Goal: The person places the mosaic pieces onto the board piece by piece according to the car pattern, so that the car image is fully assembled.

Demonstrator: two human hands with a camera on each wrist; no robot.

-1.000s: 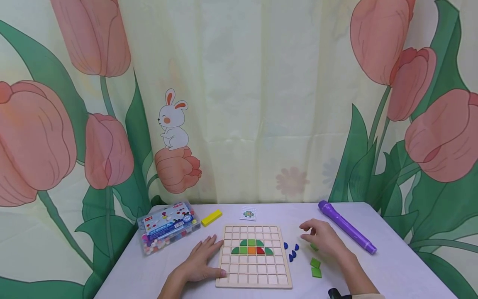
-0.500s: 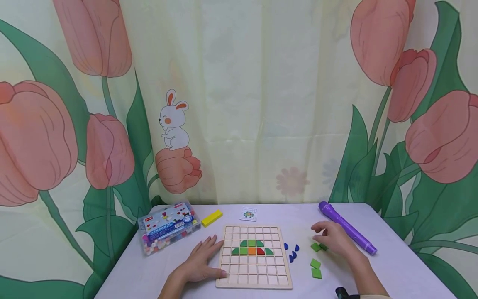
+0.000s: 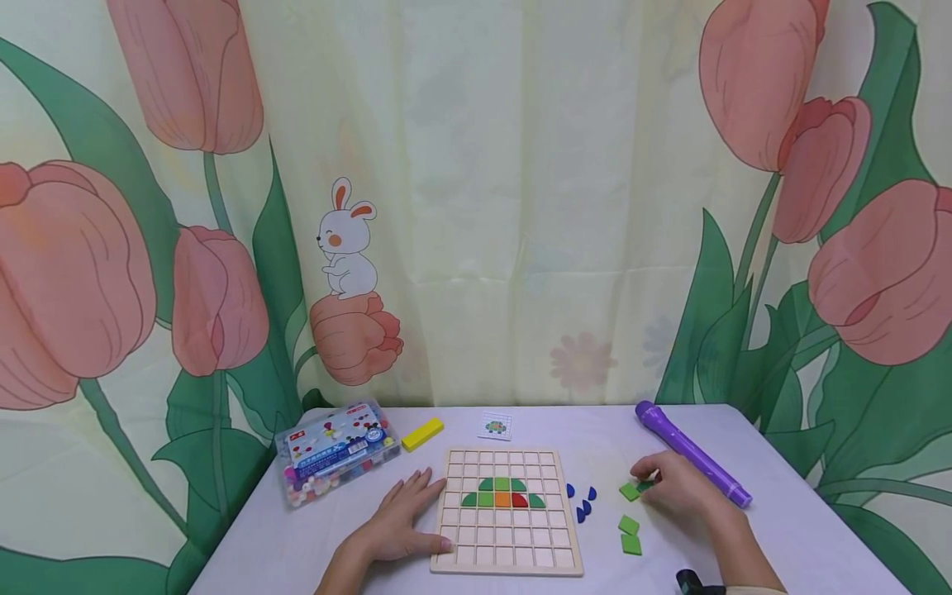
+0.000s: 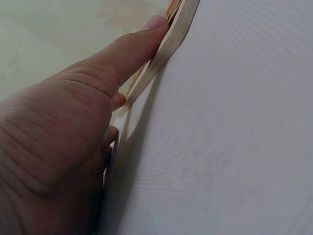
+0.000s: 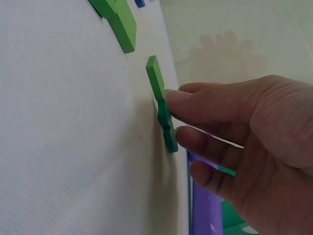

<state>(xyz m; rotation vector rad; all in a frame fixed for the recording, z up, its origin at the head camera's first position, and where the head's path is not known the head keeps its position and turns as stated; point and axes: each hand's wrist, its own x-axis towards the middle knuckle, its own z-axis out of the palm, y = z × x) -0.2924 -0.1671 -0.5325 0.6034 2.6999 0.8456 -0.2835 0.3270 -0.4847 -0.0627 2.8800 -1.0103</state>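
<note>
My left hand rests on the table against the left side of a wooden grid board, its thumb pressing on the board's rim. The board holds a group of green, orange and red tiles. My right hand is at the right of the board, low over dark green pieces that lie on the cloth. Its thumb tip is right at one of them, and the other fingers are bent loosely beside them. A light green square tile lies next to these pieces, partly in front of the fingertips.
Two more green square tiles lie nearer the front, and several blue half-round pieces beside the board. A pattern card, yellow block, clear bead box and purple microphone-shaped stick stand farther back.
My right hand has moved right, away from the board, and down onto the dark green pieces, uncovering the light green tile. My left hand has stayed on the board's edge.
</note>
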